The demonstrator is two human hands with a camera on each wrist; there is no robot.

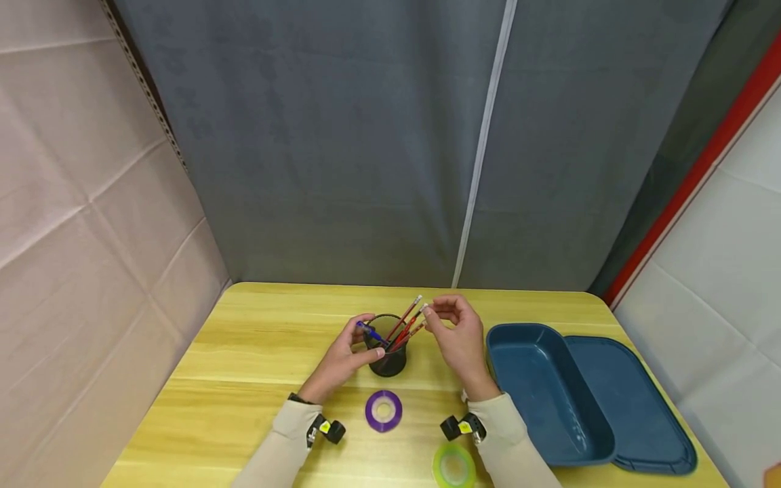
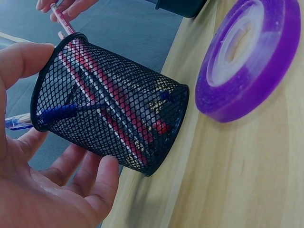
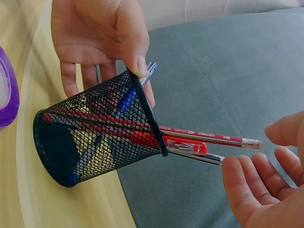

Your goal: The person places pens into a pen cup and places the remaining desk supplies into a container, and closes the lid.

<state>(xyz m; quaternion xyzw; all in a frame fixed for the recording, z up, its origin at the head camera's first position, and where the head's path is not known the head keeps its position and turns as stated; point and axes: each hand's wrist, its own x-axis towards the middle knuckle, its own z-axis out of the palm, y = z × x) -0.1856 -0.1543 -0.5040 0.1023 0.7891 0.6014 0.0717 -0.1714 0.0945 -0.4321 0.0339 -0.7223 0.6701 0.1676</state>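
Note:
A black mesh pen holder [image 1: 388, 367] stands on the wooden table. My left hand [image 1: 342, 360] holds it, thumb at the rim and fingers along its far side. Inside lean a blue pen [image 3: 126, 100], slanting toward the left hand, and red pencils, one red pencil [image 3: 209, 135] showing its eraser end. Beside that pencil a red-capped pen [image 3: 192, 146] sticks out of the rim. My right hand [image 1: 459, 337] is at the upper ends of the pencils, thumb and fingers apart around the eraser end in the right wrist view.
A purple tape roll [image 1: 370, 413] lies in front of the pen holder, and a yellow-green tape roll [image 1: 439, 468] nearer me by the right forearm. On the right, a deep blue tray [image 1: 552, 407] overlaps a flat blue lid [image 1: 641, 400]. A grey curtain [image 1: 342, 169] hangs behind the table.

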